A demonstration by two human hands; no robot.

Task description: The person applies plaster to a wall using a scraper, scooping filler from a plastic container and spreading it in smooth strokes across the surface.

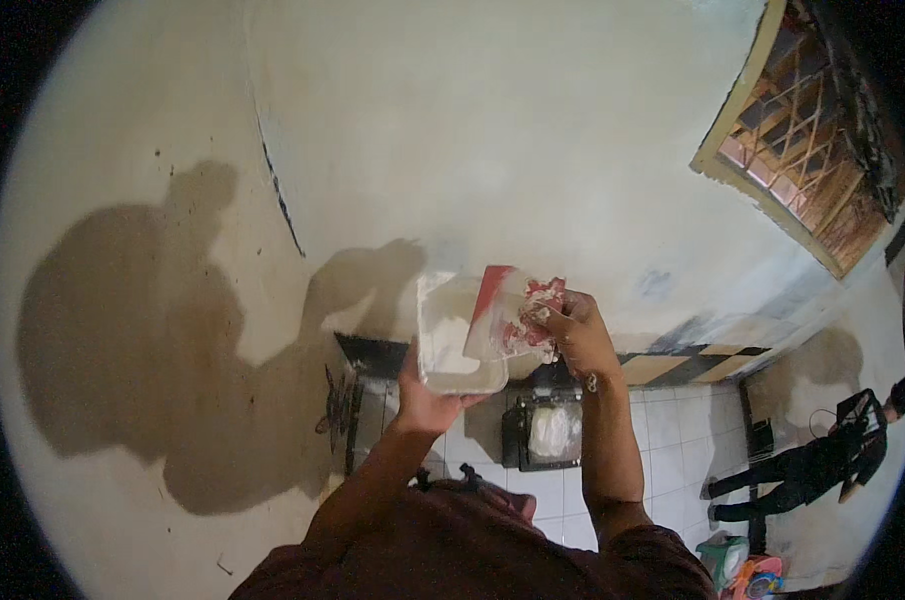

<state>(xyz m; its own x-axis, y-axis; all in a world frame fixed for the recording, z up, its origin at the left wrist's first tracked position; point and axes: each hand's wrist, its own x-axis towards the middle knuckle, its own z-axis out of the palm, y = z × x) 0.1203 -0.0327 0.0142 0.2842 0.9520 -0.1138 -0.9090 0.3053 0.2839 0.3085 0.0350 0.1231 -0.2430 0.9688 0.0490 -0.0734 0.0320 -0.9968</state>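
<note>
Wall (533, 150), pale and patchy, rises behind everything, above the white tiled floor (663, 430). Before it, the left hand (428, 402) grips a white rectangular tub (463, 383) containing pale paste (453, 345). The right hand (581, 325) pinches a paste-smeared red scraper (508, 315) overlapping the tub's right side; whether they touch is unclear.

A dark crack (286, 210) splits the pale, patchy wall (493, 130) before me, well left of a yellow-framed lattice window (798, 140), as light throws broad shadows (103, 330) to the left and a black-and-tan checked border (683, 367) meets white floor tiles (663, 427).
</note>
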